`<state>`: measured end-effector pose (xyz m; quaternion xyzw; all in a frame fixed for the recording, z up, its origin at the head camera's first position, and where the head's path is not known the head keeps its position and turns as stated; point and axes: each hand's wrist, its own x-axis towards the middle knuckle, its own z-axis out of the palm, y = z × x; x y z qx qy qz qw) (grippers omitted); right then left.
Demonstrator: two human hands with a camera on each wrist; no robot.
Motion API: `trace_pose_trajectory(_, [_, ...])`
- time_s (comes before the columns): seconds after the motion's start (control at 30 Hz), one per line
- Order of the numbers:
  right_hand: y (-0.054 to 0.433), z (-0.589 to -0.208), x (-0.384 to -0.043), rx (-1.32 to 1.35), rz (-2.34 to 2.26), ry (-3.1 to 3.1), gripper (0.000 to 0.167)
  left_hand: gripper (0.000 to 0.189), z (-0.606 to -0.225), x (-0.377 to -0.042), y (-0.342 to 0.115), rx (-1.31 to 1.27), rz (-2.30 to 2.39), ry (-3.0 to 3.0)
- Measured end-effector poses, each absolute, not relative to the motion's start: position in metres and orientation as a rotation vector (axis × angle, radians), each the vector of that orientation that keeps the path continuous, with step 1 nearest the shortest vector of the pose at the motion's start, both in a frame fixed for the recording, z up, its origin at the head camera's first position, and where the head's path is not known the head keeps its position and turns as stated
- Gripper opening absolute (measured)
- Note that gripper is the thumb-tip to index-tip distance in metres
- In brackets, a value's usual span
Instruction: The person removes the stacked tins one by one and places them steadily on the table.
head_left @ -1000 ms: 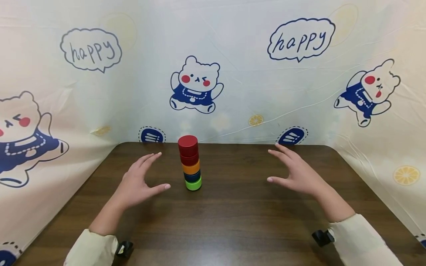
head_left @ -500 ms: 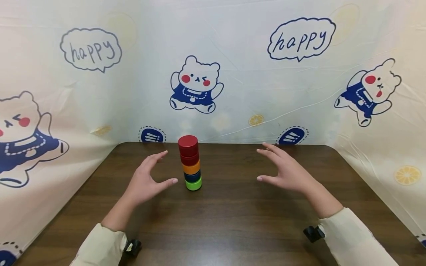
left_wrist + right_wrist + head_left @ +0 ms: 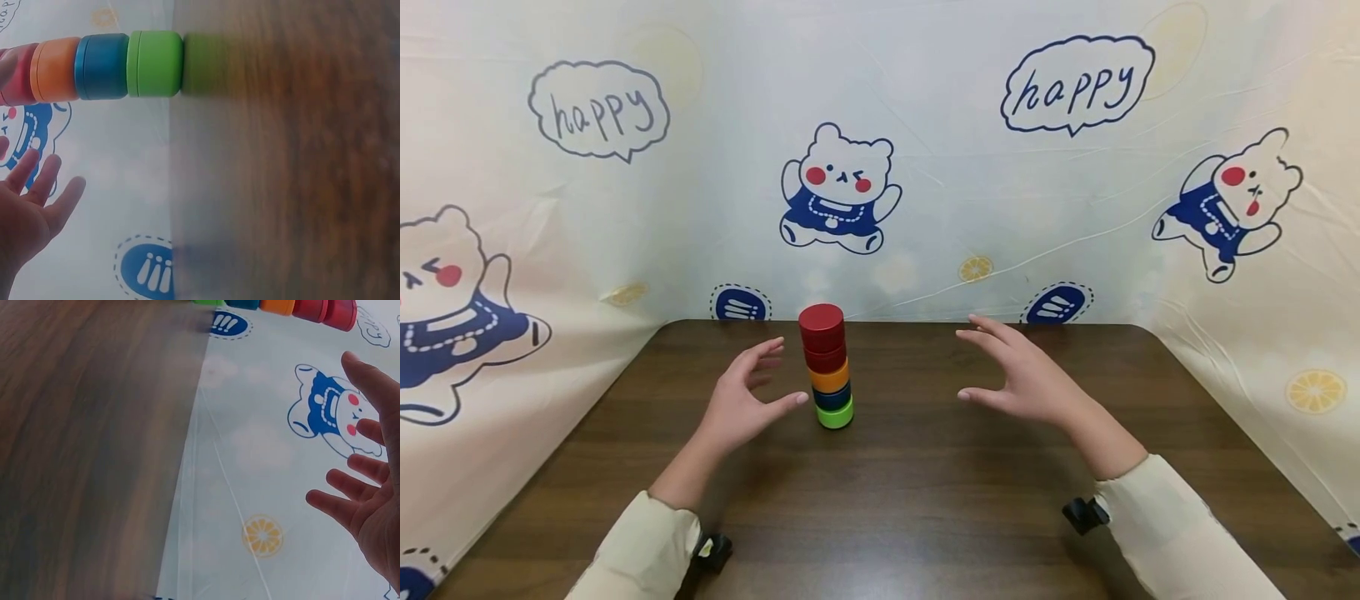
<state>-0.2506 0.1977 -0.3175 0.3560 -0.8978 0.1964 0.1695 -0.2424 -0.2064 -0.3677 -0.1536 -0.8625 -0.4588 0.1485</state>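
A tower of several round stacking pieces (image 3: 830, 377) stands upright on the table. From the bottom it runs green (image 3: 155, 64), blue (image 3: 102, 67), orange (image 3: 56, 69), then two red pieces, the top one (image 3: 822, 328) taller in the head view. Just left of the tower is my left hand (image 3: 743, 408), thumb and fingers spread apart, holding nothing; its thumb tip is close to the lower pieces. Farther off on the right, my right hand (image 3: 1026, 375) hovers with its palm toward the tower, fingers spread and nothing in it. In the right wrist view its fingers (image 3: 337, 506) are loosely extended.
The dark wooden table (image 3: 895, 517) has rounded far corners. Behind it and along both sides hangs a pale cloth (image 3: 940, 208) printed with bears and "happy" bubbles. Black wrist cameras (image 3: 1086, 516) sit at both cuffs.
Both hands have moved inward: the left one to the right, close to the tower, and the right one to the left. The tower has stayed in place.
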Motion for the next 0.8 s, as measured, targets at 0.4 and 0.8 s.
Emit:
trace_pose_trajectory(0.4, [0.179,-0.309,-0.257,1.083,0.564,-2.526,0.076,0.081,-0.373,-0.252,-0.202,-0.407,-1.526,-2.485])
trace_pose_trajectory(0.8, [0.159,-0.294,-0.267,1.162,0.553,-2.499,0.075,0.082,-0.375,-0.263,-0.196,-0.427,-1.781,-2.479])
